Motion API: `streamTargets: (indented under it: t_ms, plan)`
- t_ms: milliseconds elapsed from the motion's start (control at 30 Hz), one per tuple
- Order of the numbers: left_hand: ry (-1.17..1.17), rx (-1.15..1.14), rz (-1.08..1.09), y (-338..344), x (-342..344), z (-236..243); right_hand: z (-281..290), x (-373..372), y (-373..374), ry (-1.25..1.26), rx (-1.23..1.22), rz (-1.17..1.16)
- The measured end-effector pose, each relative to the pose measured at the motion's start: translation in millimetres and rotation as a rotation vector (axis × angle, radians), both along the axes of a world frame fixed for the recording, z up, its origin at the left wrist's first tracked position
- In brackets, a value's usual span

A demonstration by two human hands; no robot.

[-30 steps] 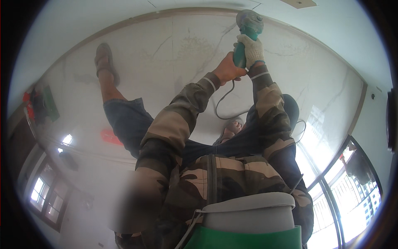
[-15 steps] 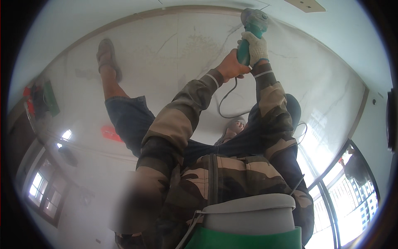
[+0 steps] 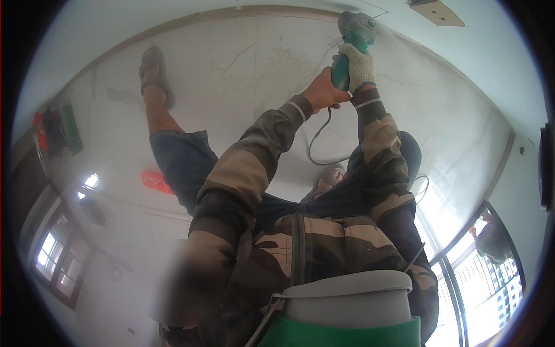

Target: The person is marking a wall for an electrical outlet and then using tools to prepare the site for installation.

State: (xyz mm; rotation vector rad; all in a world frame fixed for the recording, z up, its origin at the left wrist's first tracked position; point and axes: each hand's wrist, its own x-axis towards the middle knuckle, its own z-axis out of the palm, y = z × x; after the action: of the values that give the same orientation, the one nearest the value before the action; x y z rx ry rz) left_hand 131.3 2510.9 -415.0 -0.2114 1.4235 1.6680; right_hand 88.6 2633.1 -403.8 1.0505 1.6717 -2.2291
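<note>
A teal angle grinder [image 3: 341, 74] with a grey guarded head is held at arm's length, its head against the foot of the wall. My bare left hand [image 3: 322, 92] is closed round the rear end of its body. Just ahead of it, my right hand [image 3: 359, 66], in a white knitted glove, wraps the body behind the head. Pale dust streams from the head to the right along the wall. The disc itself cannot be made out. A dark power cord [image 3: 312, 147] hangs from the grinder's rear and curves back towards my legs.
A beige box [image 3: 437, 13] is on the wall right of the grinder. My sandalled left foot [image 3: 155, 72] is stretched out on the dusty tiled floor [image 3: 225, 92]. A red object [image 3: 155, 180] lies beside my left leg. Orange and green things [image 3: 58, 130] stand far left; a glazed door [image 3: 480, 277] is right.
The grinder has shifted slightly left along the wall relative to the beige box. Both hands keep the same hold. Dust still streams to the right.
</note>
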Motion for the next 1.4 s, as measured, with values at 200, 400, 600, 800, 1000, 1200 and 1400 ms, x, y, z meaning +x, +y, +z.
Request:
streamTargets:
  t_ms: [200, 400, 600, 800, 1000, 1200, 1400]
  plan:
    - [0.007, -0.006, 0.007, -5.9, -1.2, 0.7, 0.2, -2.6, -4.6, -0.009, 0.004, 0.032]
    - [0.007, 0.005, 0.018, -12.4, -2.3, 2.7, 3.0, -4.0, -13.2, -0.002, -0.002, 0.012]
    - [0.014, 0.003, 0.026, -19.5, 0.9, 3.7, 3.8, -2.6, -19.3, 0.009, -0.023, 0.033]
    - [0.024, -0.008, 0.061, -28.1, 2.9, 5.8, 1.8, -3.2, -28.7, 0.002, -0.005, 0.094]
    - [0.023, -0.016, 0.092, -34.0, 3.3, 7.5, 2.8, -4.3, -36.1, 0.026, -0.021, 0.123]
    - [0.017, 0.004, 0.109, -40.0, 3.2, 5.6, 4.2, -5.5, -43.4, 0.016, -0.003, 0.135]
    - [0.015, -0.008, 0.131, -43.7, 5.8, 2.9, 3.0, -6.2, -47.9, 0.007, -0.038, 0.129]
